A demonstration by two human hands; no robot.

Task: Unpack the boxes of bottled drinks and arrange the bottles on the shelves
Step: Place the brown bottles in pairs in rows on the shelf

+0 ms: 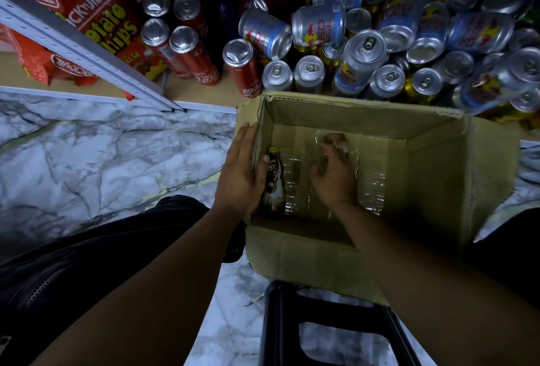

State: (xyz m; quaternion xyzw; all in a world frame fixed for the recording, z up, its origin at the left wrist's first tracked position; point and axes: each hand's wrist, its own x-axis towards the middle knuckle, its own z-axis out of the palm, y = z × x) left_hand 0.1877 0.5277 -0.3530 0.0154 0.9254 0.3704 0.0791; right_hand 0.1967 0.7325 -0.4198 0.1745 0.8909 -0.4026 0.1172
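An open cardboard box point(432, 178) stands on the floor in front of the bottom shelf. Inside it, against the left wall, stands a dark brown bottle point(274, 187) with a yellow cap. Crumpled clear plastic wrap point(374, 190) covers the box bottom. My left hand point(238, 174) holds the box's left wall, with straight fingers outside and the thumb over the rim beside the bottle. My right hand point(333, 175) is down inside the box, blurred, with its fingers curled into the plastic wrap. A brownish blurred shape sits at its fingertips; I cannot tell what it is.
The bottom shelf point(201, 94) behind the box holds red cola cans point(193, 53), several silver energy drink cans point(318, 25), some toppled, and red chip bags point(96, 15). A grey shelf upright point(87, 50) slants at left. A black stool point(330, 330) stands below the box on marble floor point(102, 161).
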